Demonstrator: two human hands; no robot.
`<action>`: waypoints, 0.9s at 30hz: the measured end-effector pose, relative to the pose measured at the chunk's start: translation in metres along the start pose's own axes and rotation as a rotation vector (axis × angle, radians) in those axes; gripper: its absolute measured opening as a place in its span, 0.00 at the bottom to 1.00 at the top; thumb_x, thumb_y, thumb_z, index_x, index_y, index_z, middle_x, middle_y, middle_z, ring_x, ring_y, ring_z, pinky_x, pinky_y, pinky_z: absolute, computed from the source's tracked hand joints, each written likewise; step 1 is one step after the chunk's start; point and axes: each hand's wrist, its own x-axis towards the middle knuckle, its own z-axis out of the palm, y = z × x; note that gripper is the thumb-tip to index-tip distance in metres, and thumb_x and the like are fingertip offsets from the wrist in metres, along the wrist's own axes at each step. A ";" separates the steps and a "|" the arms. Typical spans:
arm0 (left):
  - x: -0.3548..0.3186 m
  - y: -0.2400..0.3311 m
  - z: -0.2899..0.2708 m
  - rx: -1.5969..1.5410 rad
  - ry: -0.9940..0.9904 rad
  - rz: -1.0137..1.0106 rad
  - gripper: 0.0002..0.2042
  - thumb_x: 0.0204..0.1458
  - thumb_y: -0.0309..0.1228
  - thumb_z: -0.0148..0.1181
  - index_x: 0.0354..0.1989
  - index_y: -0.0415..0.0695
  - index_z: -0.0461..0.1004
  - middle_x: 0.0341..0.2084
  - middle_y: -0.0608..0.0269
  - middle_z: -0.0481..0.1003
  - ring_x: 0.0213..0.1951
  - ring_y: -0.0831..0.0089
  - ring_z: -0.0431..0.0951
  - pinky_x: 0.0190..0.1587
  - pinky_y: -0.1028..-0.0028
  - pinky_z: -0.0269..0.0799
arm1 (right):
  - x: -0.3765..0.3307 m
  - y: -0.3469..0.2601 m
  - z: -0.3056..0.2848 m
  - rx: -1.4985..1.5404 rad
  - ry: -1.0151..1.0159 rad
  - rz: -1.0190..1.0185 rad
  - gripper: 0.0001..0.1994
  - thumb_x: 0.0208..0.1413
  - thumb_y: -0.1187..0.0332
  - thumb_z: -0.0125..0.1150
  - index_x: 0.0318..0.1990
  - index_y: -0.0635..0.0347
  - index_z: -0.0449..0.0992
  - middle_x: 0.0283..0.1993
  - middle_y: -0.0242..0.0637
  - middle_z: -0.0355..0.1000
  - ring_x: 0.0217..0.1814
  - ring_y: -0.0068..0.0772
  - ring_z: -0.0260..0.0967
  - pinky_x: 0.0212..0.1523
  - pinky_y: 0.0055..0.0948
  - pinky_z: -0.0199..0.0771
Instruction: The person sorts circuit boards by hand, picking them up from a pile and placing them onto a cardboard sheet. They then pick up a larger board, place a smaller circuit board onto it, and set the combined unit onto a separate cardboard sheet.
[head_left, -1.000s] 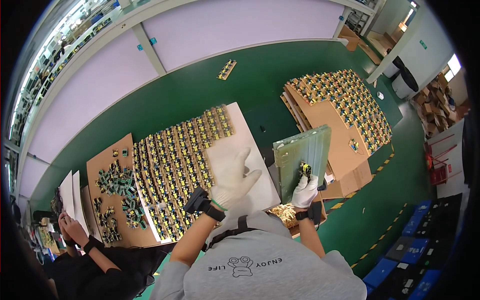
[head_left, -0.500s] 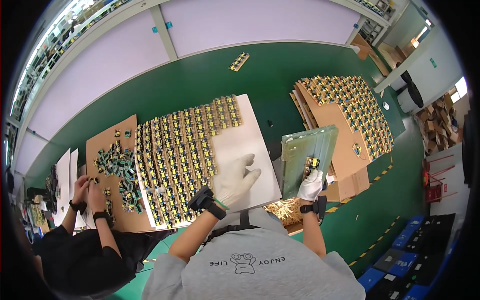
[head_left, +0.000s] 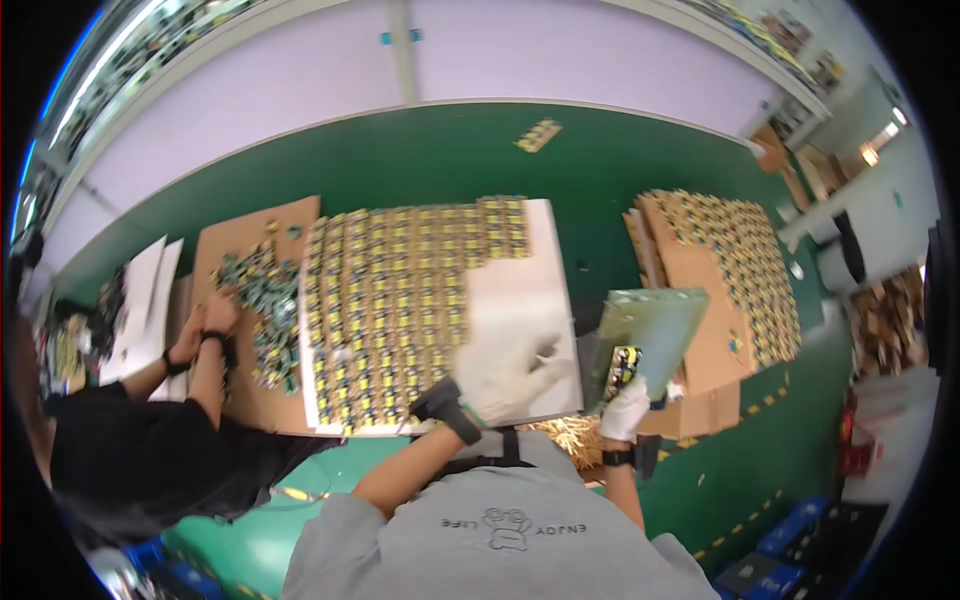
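Green tray [head_left: 655, 335], flat, translucent, tilted, right hand [head_left: 625, 408] gripping its lower edge, left hand [head_left: 510, 375] gloved, fingers spread on white board [head_left: 520, 300] of yellow parts [head_left: 400, 290].

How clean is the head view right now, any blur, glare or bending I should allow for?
Head view: the gloved left hand is motion-blurred; glare washes the green tray in the right hand; the table edges bow near the black fisheye rim.

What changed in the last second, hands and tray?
The left hand slid from mid-sheet toward the near edge of the white sheet. The right hand keeps holding the green tray tilted up. The rows of yellow parts are unchanged.
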 end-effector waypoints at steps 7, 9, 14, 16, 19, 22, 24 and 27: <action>-0.011 0.006 -0.026 -0.438 -0.020 -0.148 0.19 0.49 0.36 0.61 0.45 0.37 0.70 0.28 0.64 0.73 0.27 0.82 0.73 0.28 0.81 0.72 | -0.016 -0.115 0.003 0.198 -0.282 -0.420 0.16 0.60 0.65 0.39 0.34 0.64 0.73 0.32 0.49 0.72 0.36 0.52 0.69 0.39 0.43 0.68; -0.022 0.001 -0.043 -0.575 0.187 -0.149 0.15 0.50 0.36 0.59 0.41 0.38 0.71 0.21 0.69 0.71 0.19 0.85 0.70 0.21 0.84 0.69 | -0.017 -0.141 0.015 0.009 -0.360 -0.323 0.20 0.61 0.63 0.38 0.24 0.63 0.74 0.19 0.41 0.69 0.23 0.45 0.69 0.30 0.37 0.69; -0.034 -0.033 -0.099 -0.767 0.456 -0.202 0.18 0.50 0.40 0.60 0.37 0.36 0.68 0.19 0.68 0.69 0.17 0.81 0.70 0.19 0.80 0.70 | -0.031 -0.173 0.094 0.617 -0.651 0.309 0.30 0.63 0.44 0.32 0.17 0.56 0.65 0.11 0.27 0.58 0.12 0.19 0.57 0.12 0.22 0.55; -0.037 -0.030 -0.127 -1.005 0.658 -0.391 0.21 0.49 0.42 0.60 0.39 0.35 0.65 0.20 0.66 0.69 0.17 0.78 0.71 0.19 0.79 0.70 | -0.031 -0.185 0.125 0.706 -0.604 0.027 0.32 0.61 0.41 0.32 0.16 0.56 0.65 0.11 0.28 0.58 0.11 0.20 0.55 0.12 0.21 0.53; -0.048 -0.079 -0.171 -1.093 0.940 -0.237 0.23 0.50 0.44 0.59 0.43 0.36 0.64 0.22 0.64 0.68 0.20 0.75 0.72 0.20 0.75 0.71 | -0.038 -0.285 0.132 0.743 -0.820 0.094 0.34 0.59 0.37 0.33 0.15 0.57 0.65 0.11 0.29 0.58 0.10 0.21 0.53 0.11 0.21 0.50; -0.057 -0.085 -0.217 -1.139 1.175 -0.165 0.21 0.51 0.45 0.58 0.45 0.43 0.64 0.24 0.65 0.69 0.21 0.72 0.71 0.19 0.69 0.70 | -0.027 -0.351 0.179 0.623 -1.170 0.221 0.34 0.55 0.33 0.36 0.12 0.54 0.62 0.10 0.29 0.57 0.08 0.22 0.51 0.09 0.21 0.47; -0.069 -0.080 -0.251 -1.186 1.191 -0.261 0.22 0.51 0.48 0.57 0.47 0.46 0.65 0.29 0.64 0.70 0.25 0.71 0.74 0.22 0.67 0.72 | -0.022 -0.382 0.223 0.541 -1.455 0.338 0.31 0.55 0.36 0.41 0.22 0.56 0.70 0.16 0.32 0.63 0.12 0.25 0.56 0.13 0.23 0.52; -0.061 -0.130 -0.296 -1.325 1.431 -0.107 0.26 0.52 0.53 0.53 0.52 0.47 0.64 0.30 0.65 0.71 0.28 0.69 0.74 0.26 0.69 0.72 | -0.046 -0.433 0.272 0.408 -1.405 0.190 0.29 0.56 0.41 0.44 0.49 0.58 0.69 0.47 0.44 0.66 0.36 0.37 0.68 0.29 0.35 0.69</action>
